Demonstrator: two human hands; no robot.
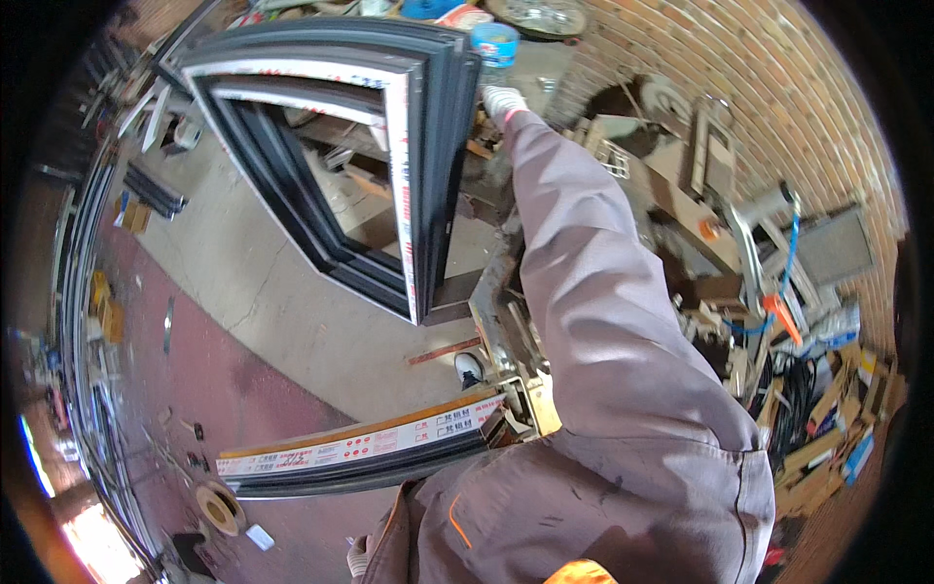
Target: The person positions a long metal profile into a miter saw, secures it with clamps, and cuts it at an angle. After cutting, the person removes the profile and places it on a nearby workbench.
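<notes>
A dark aluminium window frame (438, 168) with white printed protective film stands tilted at the upper centre. My right hand (502, 102), in a white knit glove, reaches out beside its upper right edge, close to a clear plastic tub (495, 45) with a blue band; its fingers are partly hidden, and any hold is unclear. At the bottom, my left hand (357, 556), also gloved, is mostly covered by my jacket. A long aluminium profile (365, 443) with printed film lies across the lower centre, its right end near a metal machine part (540, 401).
Wood offcuts, boxes and metal scraps (817, 416) are heaped at right, by a brick wall (766, 80). An air hose with an orange nozzle (782, 317) hangs there. Long profiles (76, 292) line the left side. A tape roll (220, 508) lies at lower left. A shoe (468, 367) shows below the frame.
</notes>
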